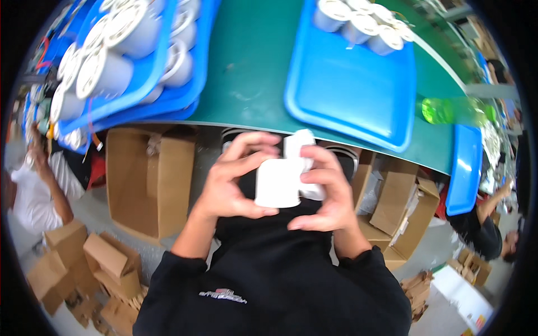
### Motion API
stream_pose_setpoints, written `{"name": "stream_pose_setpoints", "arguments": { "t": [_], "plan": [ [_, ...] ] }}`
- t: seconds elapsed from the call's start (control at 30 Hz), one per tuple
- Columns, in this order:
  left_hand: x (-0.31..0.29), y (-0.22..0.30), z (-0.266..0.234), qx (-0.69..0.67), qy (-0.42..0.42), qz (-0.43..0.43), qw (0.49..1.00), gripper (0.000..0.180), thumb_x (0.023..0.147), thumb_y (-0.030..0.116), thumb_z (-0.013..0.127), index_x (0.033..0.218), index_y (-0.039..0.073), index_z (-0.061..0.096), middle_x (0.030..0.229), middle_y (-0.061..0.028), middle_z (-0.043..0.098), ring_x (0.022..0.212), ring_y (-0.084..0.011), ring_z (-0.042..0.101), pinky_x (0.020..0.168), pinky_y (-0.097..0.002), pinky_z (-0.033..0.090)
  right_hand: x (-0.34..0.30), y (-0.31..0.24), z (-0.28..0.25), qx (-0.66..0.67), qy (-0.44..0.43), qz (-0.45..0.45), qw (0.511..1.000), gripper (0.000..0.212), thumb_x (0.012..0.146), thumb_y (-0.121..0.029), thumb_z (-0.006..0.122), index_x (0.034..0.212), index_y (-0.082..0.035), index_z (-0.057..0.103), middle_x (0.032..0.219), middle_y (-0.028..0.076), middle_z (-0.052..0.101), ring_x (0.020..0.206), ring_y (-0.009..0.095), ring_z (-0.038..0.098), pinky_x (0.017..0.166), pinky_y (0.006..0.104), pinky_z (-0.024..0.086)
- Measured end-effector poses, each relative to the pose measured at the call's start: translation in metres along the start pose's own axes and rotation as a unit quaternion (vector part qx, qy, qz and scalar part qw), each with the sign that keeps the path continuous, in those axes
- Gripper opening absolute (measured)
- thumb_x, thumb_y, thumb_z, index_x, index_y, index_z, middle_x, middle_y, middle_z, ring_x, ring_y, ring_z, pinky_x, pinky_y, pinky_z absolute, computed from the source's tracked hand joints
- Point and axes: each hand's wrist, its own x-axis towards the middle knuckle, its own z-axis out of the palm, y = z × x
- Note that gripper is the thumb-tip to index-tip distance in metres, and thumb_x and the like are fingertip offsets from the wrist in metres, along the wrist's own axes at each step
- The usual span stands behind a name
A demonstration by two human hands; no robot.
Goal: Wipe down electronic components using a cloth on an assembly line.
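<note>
Over my lap, just off the table's near edge, my left hand [232, 178] has its fingers and thumb closed around a smooth white rounded plastic housing [277, 185]. Right beside it, my right hand [332, 190] grips another white plastic piece [301, 143], taller and irregular, between bent fingers; its thumb stands apart below. The two white parts overlap in view, and I cannot tell whether they are joined. Part of the right-hand piece is hidden by my fingers.
A stack of blue trays [193, 92] at the left holds several white cup-shaped parts [103, 73]. Another blue tray [350, 84] carries similar parts at its far end. A green bottle [457, 111] lies to the right. Cardboard boxes [134, 185] stand beneath the table; people work at both sides.
</note>
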Motion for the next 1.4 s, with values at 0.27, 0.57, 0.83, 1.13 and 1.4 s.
{"name": "stream_pose_setpoints", "arguments": {
  "t": [0.27, 0.57, 0.83, 1.13, 1.4],
  "plan": [
    [-0.003, 0.000, 0.020, -0.126, 0.016, -0.066, 0.990, 0.094, 0.054, 0.030, 0.092, 0.131, -0.004, 0.052, 0.119, -0.0146, 0.051, 0.111, -0.0245, 0.052, 0.092, -0.0357, 0.045, -0.014, 0.010, 0.012, -0.004, 0.062, -0.024, 0.998, 0.063, 0.060, -0.012, 0.085, 0.108, -0.007, 0.045, 0.118, 0.019, 0.052, 0.104, 0.026, 0.056, 0.087, 0.0366, 0.046],
    [-0.006, -0.010, 0.041, -0.250, 0.094, -0.093, 0.959, 0.092, 0.061, 0.022, 0.090, 0.134, -0.008, 0.044, 0.126, -0.0144, 0.051, 0.119, -0.0236, 0.050, 0.101, -0.0349, 0.039, -0.013, 0.016, 0.030, 0.081, 0.194, -0.031, 0.977, 0.055, 0.069, -0.015, 0.082, 0.112, -0.004, 0.049, 0.127, 0.021, 0.046, 0.116, 0.028, 0.050, 0.097, 0.0401, 0.040],
    [0.008, 0.003, 0.040, -0.094, 0.036, -0.027, 0.995, 0.084, 0.060, 0.019, 0.089, 0.134, 0.004, 0.051, 0.109, -0.0090, 0.055, 0.095, -0.0162, 0.056, 0.070, -0.0260, 0.051, -0.028, -0.001, -0.009, -0.186, 0.131, -0.145, 0.963, 0.019, 0.084, -0.009, 0.055, 0.101, -0.001, 0.056, 0.108, 0.022, 0.061, 0.093, 0.036, 0.052, 0.087, 0.0498, 0.043],
    [-0.029, 0.011, 0.020, 0.014, 0.099, 0.013, 0.995, 0.083, 0.056, 0.018, 0.089, 0.131, 0.006, 0.053, 0.101, -0.0114, 0.057, 0.090, -0.0243, 0.058, 0.074, -0.0325, 0.049, -0.012, -0.013, -0.004, -0.194, -0.068, -0.109, 0.973, 0.026, 0.085, 0.002, 0.053, 0.110, 0.002, 0.061, 0.114, 0.021, 0.060, 0.102, 0.035, 0.054, 0.093, 0.0441, 0.042],
    [-0.060, 0.013, 0.005, 0.056, 0.100, 0.005, 0.993, 0.090, 0.055, 0.019, 0.087, 0.134, 0.000, 0.047, 0.099, -0.0144, 0.058, 0.091, -0.0301, 0.059, 0.078, -0.0367, 0.050, -0.011, -0.011, 0.022, -0.196, -0.032, -0.017, 0.980, 0.020, 0.082, -0.005, 0.058, 0.099, 0.002, 0.064, 0.114, 0.023, 0.050, 0.104, 0.036, 0.054, 0.089, 0.0436, 0.044]
  ]
}}
